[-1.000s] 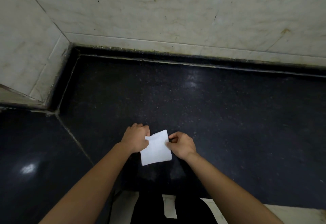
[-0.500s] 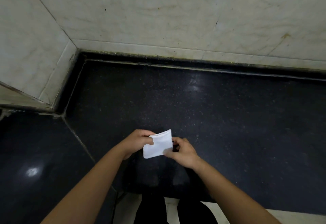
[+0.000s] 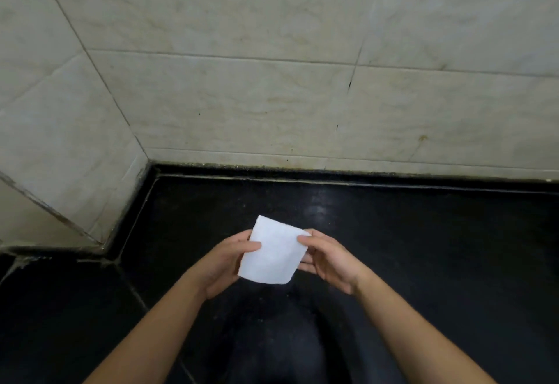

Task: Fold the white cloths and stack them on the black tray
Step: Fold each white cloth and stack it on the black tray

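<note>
A small folded white cloth (image 3: 273, 252) is held up off the black counter (image 3: 423, 247), tilted with its top corner to the upper left. My left hand (image 3: 225, 262) grips its left edge, thumb on top. My right hand (image 3: 329, 259) pinches its right edge, fingers curled behind it. No black tray and no other cloths are in view.
The dark speckled counter runs to a cream tiled wall (image 3: 272, 96) at the back and meets a side wall (image 3: 54, 141) at the left corner. A seam (image 3: 133, 293) crosses the counter at lower left. My dark-clothed legs (image 3: 272, 347) show below.
The cloth has been lifted off the counter and raised between both hands, turned to face me. My view has tilted upward, showing more wall.
</note>
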Demonstrator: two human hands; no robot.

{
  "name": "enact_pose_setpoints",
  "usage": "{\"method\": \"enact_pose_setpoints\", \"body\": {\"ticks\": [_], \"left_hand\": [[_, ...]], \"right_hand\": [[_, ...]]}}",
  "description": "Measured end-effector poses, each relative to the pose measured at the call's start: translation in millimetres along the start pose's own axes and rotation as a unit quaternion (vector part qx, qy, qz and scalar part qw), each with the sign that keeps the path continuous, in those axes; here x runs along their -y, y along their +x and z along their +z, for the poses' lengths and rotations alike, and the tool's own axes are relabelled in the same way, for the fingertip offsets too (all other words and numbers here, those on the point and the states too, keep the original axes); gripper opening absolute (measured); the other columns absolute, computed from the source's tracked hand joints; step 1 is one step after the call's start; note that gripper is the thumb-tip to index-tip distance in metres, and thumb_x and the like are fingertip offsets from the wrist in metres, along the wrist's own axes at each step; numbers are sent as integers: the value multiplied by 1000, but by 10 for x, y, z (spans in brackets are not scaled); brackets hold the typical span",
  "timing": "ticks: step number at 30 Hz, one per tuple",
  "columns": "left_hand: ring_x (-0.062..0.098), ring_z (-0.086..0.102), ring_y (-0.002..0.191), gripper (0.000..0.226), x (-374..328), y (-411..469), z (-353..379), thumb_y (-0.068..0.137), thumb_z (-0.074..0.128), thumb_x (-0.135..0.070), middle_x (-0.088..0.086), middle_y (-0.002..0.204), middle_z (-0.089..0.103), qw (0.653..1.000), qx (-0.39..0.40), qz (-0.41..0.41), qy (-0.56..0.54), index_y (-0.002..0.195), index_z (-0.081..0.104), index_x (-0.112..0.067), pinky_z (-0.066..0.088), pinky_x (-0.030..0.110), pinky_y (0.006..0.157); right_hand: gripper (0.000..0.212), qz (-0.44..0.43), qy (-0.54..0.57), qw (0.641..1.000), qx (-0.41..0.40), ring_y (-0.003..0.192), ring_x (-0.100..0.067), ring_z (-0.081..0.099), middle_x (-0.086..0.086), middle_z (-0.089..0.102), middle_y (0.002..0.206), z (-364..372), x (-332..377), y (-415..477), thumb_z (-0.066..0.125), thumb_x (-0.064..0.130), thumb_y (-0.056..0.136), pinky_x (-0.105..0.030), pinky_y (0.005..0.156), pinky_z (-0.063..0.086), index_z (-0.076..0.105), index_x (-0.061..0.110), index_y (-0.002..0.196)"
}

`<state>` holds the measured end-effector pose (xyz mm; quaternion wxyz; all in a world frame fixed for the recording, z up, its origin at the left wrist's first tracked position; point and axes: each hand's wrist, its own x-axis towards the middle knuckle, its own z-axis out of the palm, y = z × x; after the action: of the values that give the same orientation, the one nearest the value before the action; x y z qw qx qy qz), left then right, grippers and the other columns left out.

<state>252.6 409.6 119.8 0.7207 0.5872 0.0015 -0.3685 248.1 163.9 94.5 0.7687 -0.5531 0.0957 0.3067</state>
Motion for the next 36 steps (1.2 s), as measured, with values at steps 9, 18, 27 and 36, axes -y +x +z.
{"method": "enact_pose_setpoints", "body": {"ticks": [9, 18, 27, 36], "left_hand": [[25, 69, 109, 33, -15, 518, 535, 91, 68, -15, 4, 115, 73, 992, 30, 15, 123, 124, 64, -19, 54, 47, 93], [21, 69, 108, 37, -53, 507, 1719, 89, 70, -14, 0, 116, 73, 979, 101, 29, 175, 124, 63, -23, 56, 44, 86], [25, 70, 90, 33, 355, 335, 3729, 88, 70, -8, 13, 108, 73, 963, 140, 55, 222, 119, 67, -18, 50, 33, 65], [37, 69, 101, 32, 947, 468, 5710, 88, 71, -7, 23, 109, 68, 940, 208, 45, 268, 117, 69, -19, 56, 53, 85]], "right_hand": [[32, -55, -61, 985, -153, 107, -23, 67, -6, 70, 119, -340, 27, -706, 58, 34, 99, -49, 100, 52, 61, 22, 129], [58, -119, -57, 968, -212, 115, -35, 65, -24, 66, 122, -893, -76, -1949, 69, -10, 83, -54, 101, 50, 57, 17, 133], [52, -188, -25, 952, -239, 112, -34, 66, -22, 67, 118, -1896, -459, -3887, 68, -3, 87, -51, 94, 54, 59, 21, 132], [49, -214, 28, 925, -313, 101, -22, 69, -10, 68, 107, -3002, -1002, -5567, 68, -1, 89, -38, 79, 57, 60, 25, 129]]}}
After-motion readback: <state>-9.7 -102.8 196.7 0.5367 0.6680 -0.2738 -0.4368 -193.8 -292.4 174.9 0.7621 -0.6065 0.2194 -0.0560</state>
